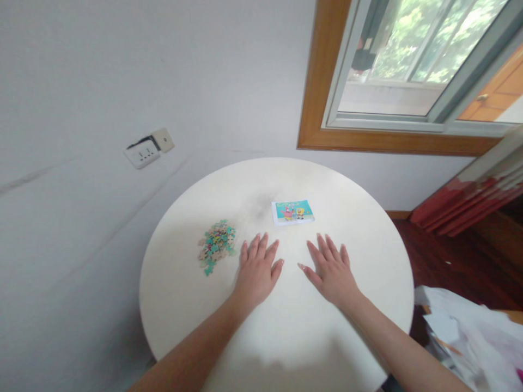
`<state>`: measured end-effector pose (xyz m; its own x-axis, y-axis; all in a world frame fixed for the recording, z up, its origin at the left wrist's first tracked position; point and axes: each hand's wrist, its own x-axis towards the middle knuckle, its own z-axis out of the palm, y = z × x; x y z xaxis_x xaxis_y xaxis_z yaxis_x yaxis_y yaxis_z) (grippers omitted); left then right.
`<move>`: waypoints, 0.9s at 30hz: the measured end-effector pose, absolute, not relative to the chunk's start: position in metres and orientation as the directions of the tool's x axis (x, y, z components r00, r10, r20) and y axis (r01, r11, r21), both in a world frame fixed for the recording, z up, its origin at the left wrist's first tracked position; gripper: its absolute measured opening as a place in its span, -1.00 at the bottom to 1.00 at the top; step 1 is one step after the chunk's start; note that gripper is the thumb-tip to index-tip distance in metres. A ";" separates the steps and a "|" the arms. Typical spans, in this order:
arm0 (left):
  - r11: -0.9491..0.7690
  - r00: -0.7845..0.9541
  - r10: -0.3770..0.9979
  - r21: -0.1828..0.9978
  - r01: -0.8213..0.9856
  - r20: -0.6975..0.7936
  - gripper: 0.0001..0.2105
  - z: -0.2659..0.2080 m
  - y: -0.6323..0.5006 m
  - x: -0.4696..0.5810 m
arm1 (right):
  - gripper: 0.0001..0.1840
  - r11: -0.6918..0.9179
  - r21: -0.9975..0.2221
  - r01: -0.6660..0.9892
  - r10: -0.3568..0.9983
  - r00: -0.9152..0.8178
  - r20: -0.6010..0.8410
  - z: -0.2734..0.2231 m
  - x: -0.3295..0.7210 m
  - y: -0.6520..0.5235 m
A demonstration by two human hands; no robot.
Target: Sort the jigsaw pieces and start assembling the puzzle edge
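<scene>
My left hand (pixel 258 272) lies palm down on the round white table (pixel 286 337), fingers spread and holding nothing. Just left of it is a heap of jigsaw puzzle pieces (pixel 216 244), some teal-green and others showing a plain tan side. My right hand (pixel 332 270) also rests flat with its fingers apart, nothing in it. Beyond the two hands, a small picture card (pixel 293 212) shows a pink and a yellow cartoon figure on a turquoise ground. Neither hand touches the card or the pieces.
A pale wall (pixel 229 76) with a socket (pixel 144 153) borders the table at the left and back. The wood-framed window (pixel 309 109) is at back right, a red and beige curtain (pixel 457 196) beside it. White plastic bags (pixel 478 337) lie right of the table.
</scene>
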<state>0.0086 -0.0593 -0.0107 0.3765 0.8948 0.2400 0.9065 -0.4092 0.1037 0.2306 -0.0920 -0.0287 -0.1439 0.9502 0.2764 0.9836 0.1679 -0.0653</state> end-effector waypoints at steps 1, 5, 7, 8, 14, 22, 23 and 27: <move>-0.413 0.378 0.893 0.108 0.905 0.245 -0.54 -0.011 -0.060 0.009 | -0.32 0.168 -0.069 0.983 0.951 -0.143 0.274 -0.028 0.231 -0.092; -0.467 0.413 0.852 0.113 0.877 0.322 -0.55 -0.007 -0.056 0.003 | -0.32 0.159 -0.074 0.985 0.956 -0.135 0.260 -0.026 0.230 -0.092; -0.527 0.463 0.810 0.101 0.844 0.361 -0.55 0.000 -0.047 -0.010 | -0.32 0.158 -0.078 0.984 0.956 -0.132 0.264 -0.026 0.231 -0.091; -0.529 0.457 0.802 0.102 0.843 0.385 -0.55 0.004 -0.039 -0.021 | -0.32 0.159 -0.080 0.984 0.955 -0.133 0.266 -0.026 0.231 -0.091; -0.445 0.314 0.832 0.212 0.870 0.458 -0.44 0.006 0.020 -0.122 | -0.32 0.175 -0.081 0.981 0.948 -0.146 0.283 -0.029 0.232 -0.091; -0.456 0.415 0.885 0.217 0.863 0.212 -0.32 -0.017 0.043 -0.161 | -0.54 0.152 -0.229 0.962 0.956 -0.084 0.281 -0.020 0.235 -0.088; -0.457 0.421 0.885 0.196 0.868 0.200 -0.32 -0.016 0.042 -0.157 | -0.58 0.150 -0.270 0.951 0.956 -0.070 0.285 -0.019 0.237 -0.086; -0.474 0.448 0.877 0.156 0.867 0.172 -0.36 -0.011 0.041 -0.149 | -0.66 0.198 -0.406 0.892 0.938 -0.051 0.344 -0.020 0.245 -0.080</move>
